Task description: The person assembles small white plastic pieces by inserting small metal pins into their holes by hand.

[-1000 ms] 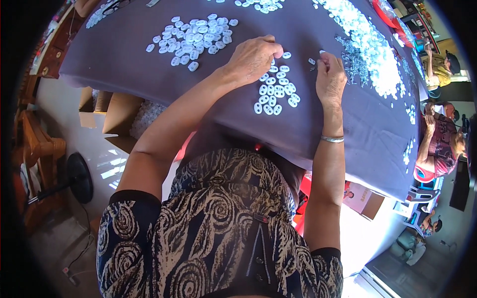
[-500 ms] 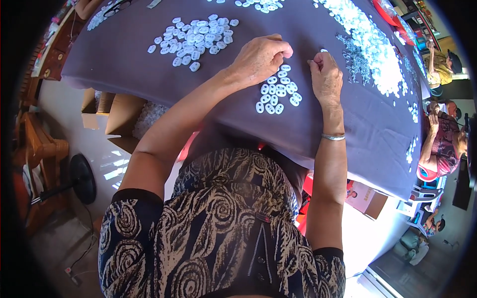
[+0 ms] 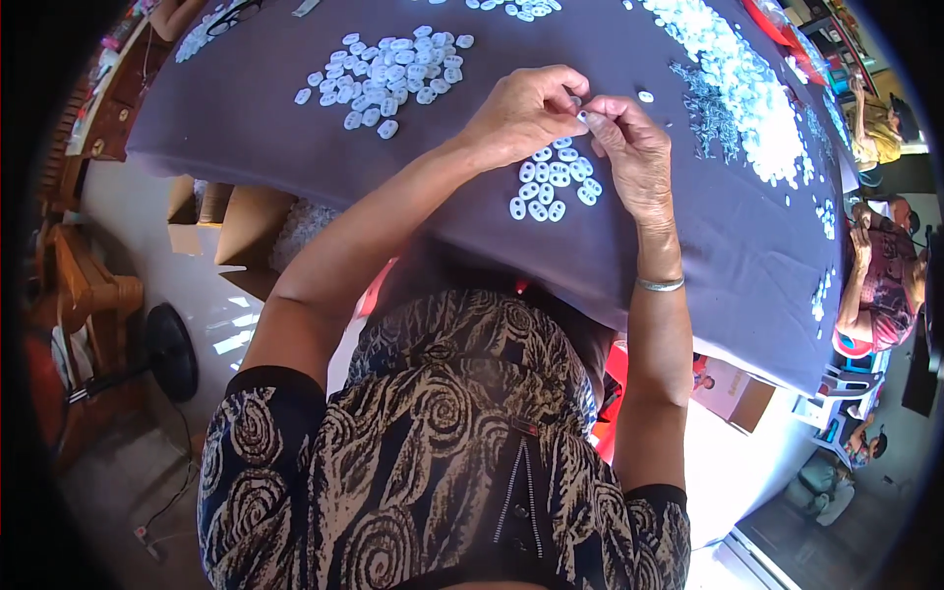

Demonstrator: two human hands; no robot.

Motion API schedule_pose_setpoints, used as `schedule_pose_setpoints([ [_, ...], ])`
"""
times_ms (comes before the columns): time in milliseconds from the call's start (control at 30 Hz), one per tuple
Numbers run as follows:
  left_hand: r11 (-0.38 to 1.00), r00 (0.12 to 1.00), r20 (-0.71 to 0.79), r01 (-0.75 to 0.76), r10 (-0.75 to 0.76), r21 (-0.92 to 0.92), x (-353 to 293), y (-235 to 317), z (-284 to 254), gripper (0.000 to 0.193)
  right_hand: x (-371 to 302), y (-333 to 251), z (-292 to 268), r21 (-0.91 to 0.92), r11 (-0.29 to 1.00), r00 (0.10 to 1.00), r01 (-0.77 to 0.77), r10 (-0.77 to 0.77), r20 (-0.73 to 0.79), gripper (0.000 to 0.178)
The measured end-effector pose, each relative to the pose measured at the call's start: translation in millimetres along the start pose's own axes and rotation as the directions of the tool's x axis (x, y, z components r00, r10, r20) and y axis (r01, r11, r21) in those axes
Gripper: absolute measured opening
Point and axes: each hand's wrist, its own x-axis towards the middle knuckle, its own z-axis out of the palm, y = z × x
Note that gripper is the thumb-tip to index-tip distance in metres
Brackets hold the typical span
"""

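Observation:
My left hand (image 3: 534,108) and my right hand (image 3: 637,152) meet fingertip to fingertip above the table. Between their pinched fingers shows a small white plastic piece (image 3: 583,116), mostly covered by the fingers. Just below the hands, a small group of white oval plastic pieces with two holes each (image 3: 559,175) lies spread on the cloth. Part of that group is hidden by my left hand. One loose white piece (image 3: 645,96) rests just beyond my right hand.
A dark cloth covers the table (image 3: 728,265). A larger heap of oval pieces (image 3: 398,74) lies to the left. At the right are a big pile of white pieces (image 3: 757,108) and small dark metal parts (image 3: 710,113). Other people (image 3: 875,265) sit along the right side.
My two hands have come together, the right moving left to meet the left. The small white piece now shows between their fingertips. A loose white piece beyond my right hand is now uncovered.

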Motion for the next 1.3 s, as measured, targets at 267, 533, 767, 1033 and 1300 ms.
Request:
schedule_pose_setpoints([
  [267, 0.999, 0.999, -0.05, 0.004, -0.006, -0.041, 1, -3, 1, 0.035, 0, -1, 0, -0.136, 0.977, 0.986, 0.164, -0.16, 0.042, 0.013],
  [533, 0.995, 0.995, -0.095, -0.024, 0.015, -0.094, 0, 3, 3, 0.029, -1, 0, -3, -0.073, 0.997, 0.999, 0.034, -0.033, 0.013, 0.007],
  [767, 0.996, 0.995, -0.093, -0.052, 0.046, -0.068, 0, 3, 3, 0.028, -3, -3, 0, -0.09, 0.994, 0.998, -0.061, 0.063, 0.013, 0.007],
  [1033, 0.994, 0.998, -0.045, -0.036, 0.031, -0.105, 1, 1, 2, 0.029, -3, -6, -1, -0.077, 0.992, 0.994, -0.102, 0.105, 0.033, 0.009],
  [1300, 0.972, 0.999, -0.028, 0.02, -0.027, -0.232, -1, 4, 3, 0.03, -3, -8, -9, -0.044, 0.99, 0.989, -0.137, 0.139, 0.044, 0.009],
])
